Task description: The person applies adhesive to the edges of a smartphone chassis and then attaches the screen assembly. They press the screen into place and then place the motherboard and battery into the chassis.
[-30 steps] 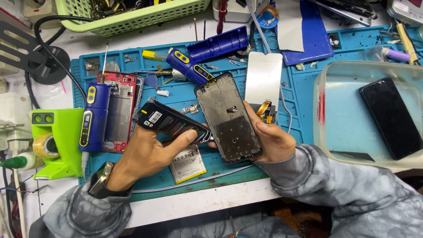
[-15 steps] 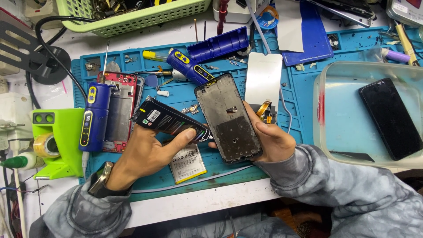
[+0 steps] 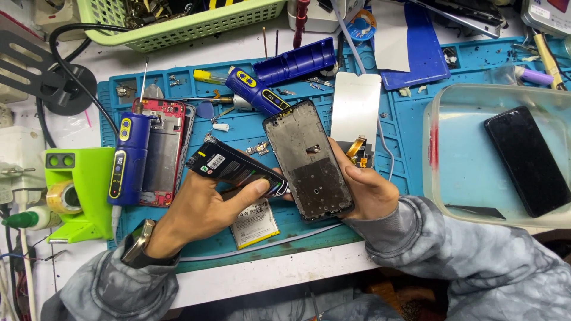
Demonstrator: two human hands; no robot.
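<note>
Nothing has visibly shifted since the earlier frame. Over the blue ribbed mat (image 3: 380, 196) on the worktop, the left hand (image 3: 202, 211) stays clamped on a flat black battery (image 3: 235, 166); beside it, the right hand (image 3: 369, 190) grips a grimy rectangular phone frame (image 3: 306, 160).

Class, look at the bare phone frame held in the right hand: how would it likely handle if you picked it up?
The phone frame looks thin and flat, so probably light and slightly bendable. Its stripped inner face shows open cut-outs, so likely fragile if twisted. The right hand grips its edge only, which suggests easy one-handed support.
</note>
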